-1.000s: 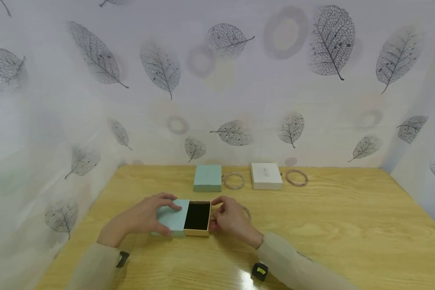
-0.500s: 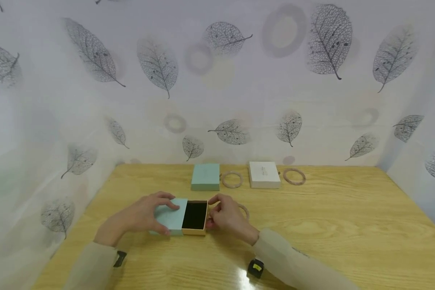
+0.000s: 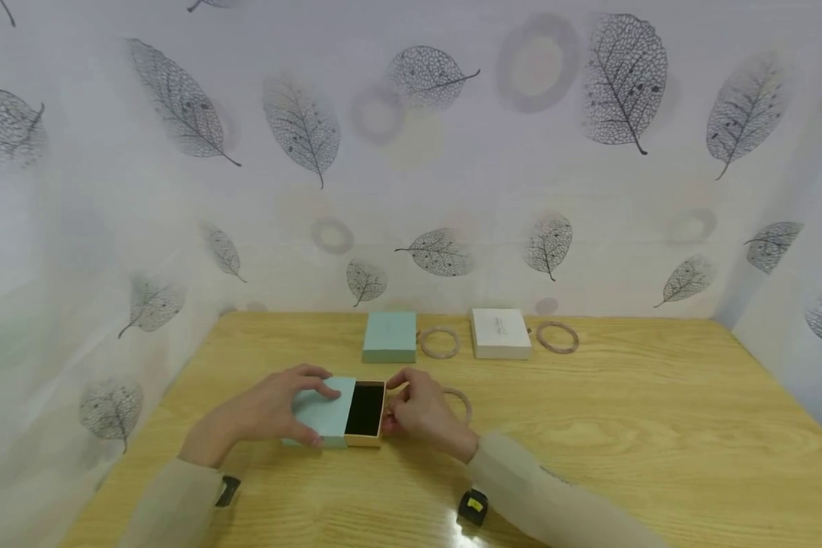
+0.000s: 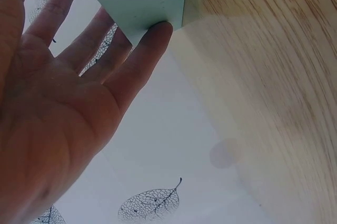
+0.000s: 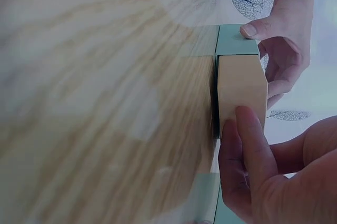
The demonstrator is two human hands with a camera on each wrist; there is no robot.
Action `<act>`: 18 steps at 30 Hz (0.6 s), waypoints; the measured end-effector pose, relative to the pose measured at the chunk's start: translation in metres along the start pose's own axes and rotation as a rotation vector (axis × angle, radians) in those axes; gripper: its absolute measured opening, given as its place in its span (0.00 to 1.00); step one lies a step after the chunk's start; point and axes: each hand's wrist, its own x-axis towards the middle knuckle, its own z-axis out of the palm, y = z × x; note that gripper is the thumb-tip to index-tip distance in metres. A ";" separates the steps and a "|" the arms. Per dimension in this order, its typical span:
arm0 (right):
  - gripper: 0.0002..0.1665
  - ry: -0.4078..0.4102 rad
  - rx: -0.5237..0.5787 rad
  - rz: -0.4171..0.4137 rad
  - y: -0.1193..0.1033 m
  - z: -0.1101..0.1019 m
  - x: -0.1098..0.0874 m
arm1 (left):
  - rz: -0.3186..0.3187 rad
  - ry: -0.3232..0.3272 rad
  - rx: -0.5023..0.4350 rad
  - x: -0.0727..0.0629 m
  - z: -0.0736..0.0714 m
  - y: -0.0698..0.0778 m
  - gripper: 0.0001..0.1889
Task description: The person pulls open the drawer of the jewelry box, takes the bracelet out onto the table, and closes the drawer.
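Observation:
My left hand [image 3: 263, 407] holds the pale blue sleeve [image 3: 330, 418] of a drawer-style gift box, thumb on the near side and fingers over the top. In the left wrist view, a finger of that hand touches the end of the sleeve [image 4: 152, 8]. A cream drawer [image 3: 366, 411] with a black lining sticks partly out on the right; nothing shows on the lining. My right hand [image 3: 421, 411] touches the drawer's outer end. In the right wrist view its fingertips press on the cream end face [image 5: 242, 79]. Whether they pinch a pull tab is hidden.
Behind the right hand lies a bangle [image 3: 467, 405], partly covered. At the back stand a mint box [image 3: 390, 335] beside a bangle [image 3: 457, 342] and a white box [image 3: 501, 331] beside another bangle [image 3: 574, 336]. A leaf-patterned curtain [image 3: 411, 190] borders the wooden table [image 3: 623, 441].
The drawer has slid left, further into the sleeve, with my right hand moving along with it. My left hand keeps its hold on the sleeve.

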 end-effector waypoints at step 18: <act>0.15 -0.008 0.023 0.047 0.002 0.006 0.006 | -0.013 -0.003 0.002 0.001 0.000 0.001 0.33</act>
